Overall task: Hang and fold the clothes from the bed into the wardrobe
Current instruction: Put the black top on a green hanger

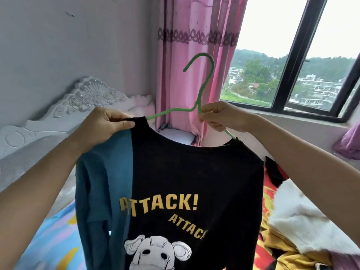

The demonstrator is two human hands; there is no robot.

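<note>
Sweater point(175, 172) is held up at centre, above the bed point(48, 240). Its collar is pinched by the left hand point(105, 125) at 10 o'clock; the hanger point(198, 90) is pinched by the right hand point(220, 115) at 1 o'clock.

Home bedroom, carved white headboard point(64, 112), pink curtain point(194, 55), clothes heaped on bed point(48, 240)

Sweater point(194, 168) hangs up front, hanger point(202, 84) threaded through its neck. Left hand point(103, 125) pinches its left shoulder, right hand point(224, 115) grips the hanger. Behind: headboard point(78, 106) left, curtain point(185, 36) centre, window point(286, 71) right. Clothes pile point(298, 221) lies on the bed point(48, 240), right.
</note>
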